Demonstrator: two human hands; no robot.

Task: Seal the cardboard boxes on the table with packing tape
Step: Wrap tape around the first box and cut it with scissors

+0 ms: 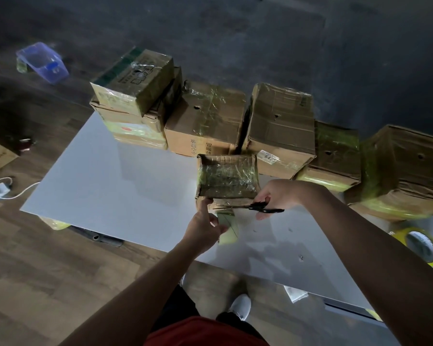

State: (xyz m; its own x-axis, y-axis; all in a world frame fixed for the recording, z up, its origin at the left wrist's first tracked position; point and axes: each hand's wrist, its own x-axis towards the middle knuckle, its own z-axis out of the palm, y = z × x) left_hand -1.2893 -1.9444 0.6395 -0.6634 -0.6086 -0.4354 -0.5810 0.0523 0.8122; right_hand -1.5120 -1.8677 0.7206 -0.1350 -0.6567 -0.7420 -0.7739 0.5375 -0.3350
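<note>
Judging by the glossy tape on every carton in view, the sealing looks close to done, and what remains seems to be cutting the strip on the last small one. The white desk (pixel 98 183) carries a row of boxes (pixel 205 116) along its far edge, the biggest box (pixel 408 171) sitting at the far right corner. I count six in that row, two of them stacked at the left end, with perhaps another hidden behind that stack, though I cannot tell. All show clear or yellowish tape across their seams. One small box (pixel 226 178) stands alone just in front of the row, near the middle of the desk, its top already criss-crossed with tape. One tape roll (pixel 421 245) lies at the right edge. Two hands work at the small box's near face: the left hand (pixel 204 227) pinches one loose tape strip (pixel 226 229) hanging from it, and the right hand (pixel 278 194) grips one pair of scissors (pixel 258 208), blades pointing at that strip
</note>
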